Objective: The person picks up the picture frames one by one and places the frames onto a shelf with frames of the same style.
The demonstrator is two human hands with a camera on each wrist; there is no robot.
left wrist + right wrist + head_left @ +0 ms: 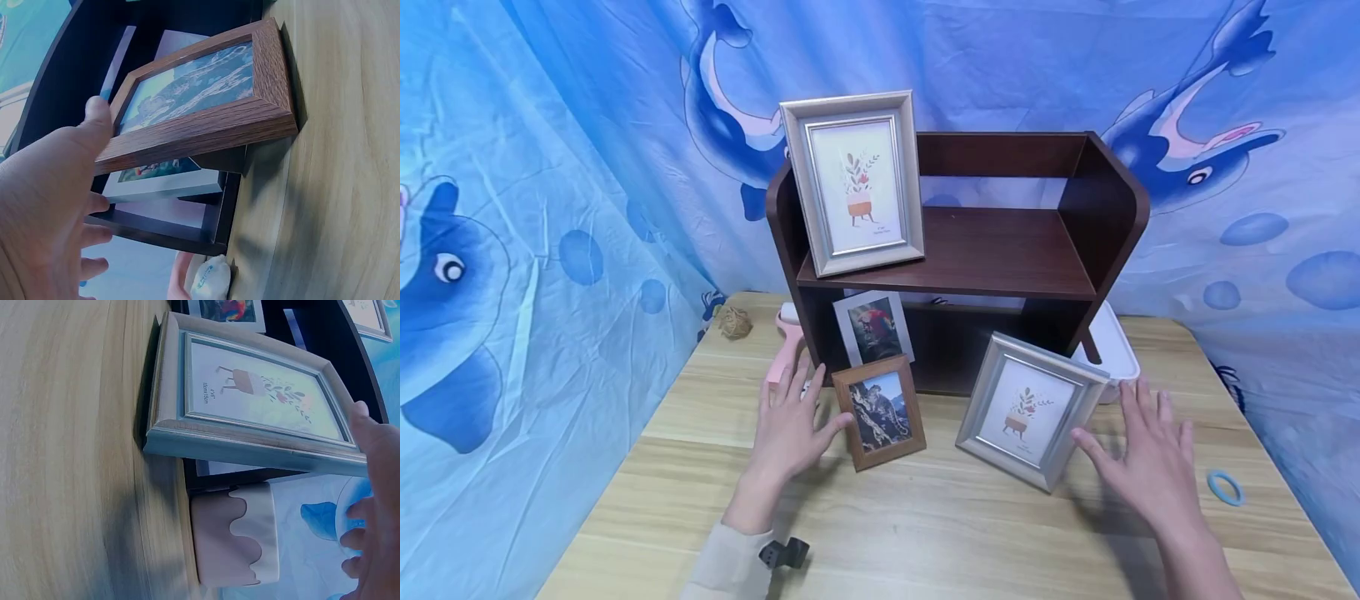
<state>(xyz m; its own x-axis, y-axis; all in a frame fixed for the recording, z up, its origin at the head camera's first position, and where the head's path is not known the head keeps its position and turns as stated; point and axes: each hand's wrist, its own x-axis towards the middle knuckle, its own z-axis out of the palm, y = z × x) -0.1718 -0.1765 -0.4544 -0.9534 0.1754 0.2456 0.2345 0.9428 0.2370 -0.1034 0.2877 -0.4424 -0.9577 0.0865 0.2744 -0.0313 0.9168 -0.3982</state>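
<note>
A brown wooden photo frame [880, 417] with a leopard picture stands on the table before a dark shelf unit [1007, 250]. Beside its left edge is my left hand [782, 437], fingers spread, the thumb at the frame's edge; whether it touches, I cannot tell. Farther right, a silver photo frame [1026, 412] with a potted-plant print leans back, tilted. My right hand [1150, 467] is spread at its right side, with the thumb against or very near the rim [300, 453]. Behind the brown frame, a white frame [875, 327] with a parrot picture stands in the lower compartment.
Another silver frame [857, 187] stands on the upper shelf at the left. A twine ball [733, 322] and a pink-handled tool [787, 346] lie left of the unit. To the right are a pink-and-white container [231, 537] and a blue ring [1225, 487].
</note>
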